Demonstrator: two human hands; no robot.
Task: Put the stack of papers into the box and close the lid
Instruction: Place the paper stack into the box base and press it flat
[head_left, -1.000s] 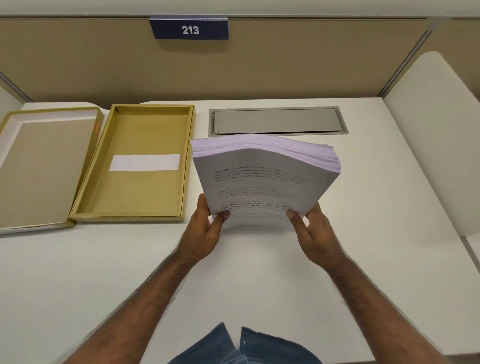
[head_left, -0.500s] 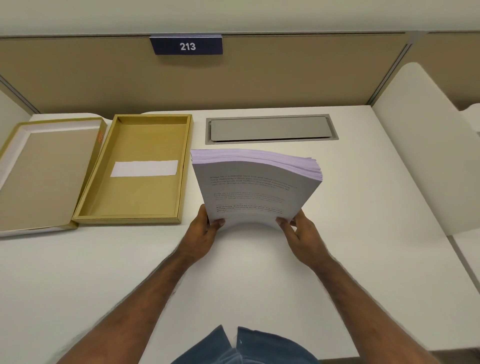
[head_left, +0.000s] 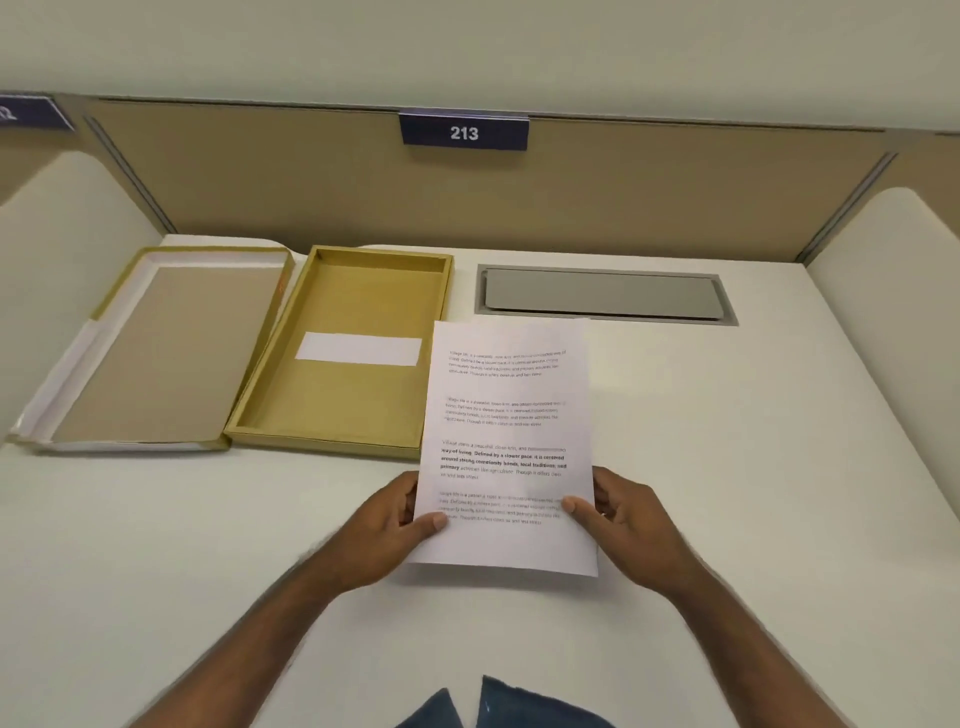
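The stack of papers (head_left: 506, 447) is held flat above the white surface (head_left: 208, 545), its left edge overlapping the open box (head_left: 343, 353). Left hand (head_left: 387, 525) and right hand (head_left: 631, 525) each grip a side edge, thumbs pressed on top. The lid (head_left: 150, 348) lies open left of the box.

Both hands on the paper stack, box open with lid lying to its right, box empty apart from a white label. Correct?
One error: the head view shows the lid lying to the left of the open box, not the right. The rest holds: left hand and right hand grip the paper stack, and the box holds only the white label.
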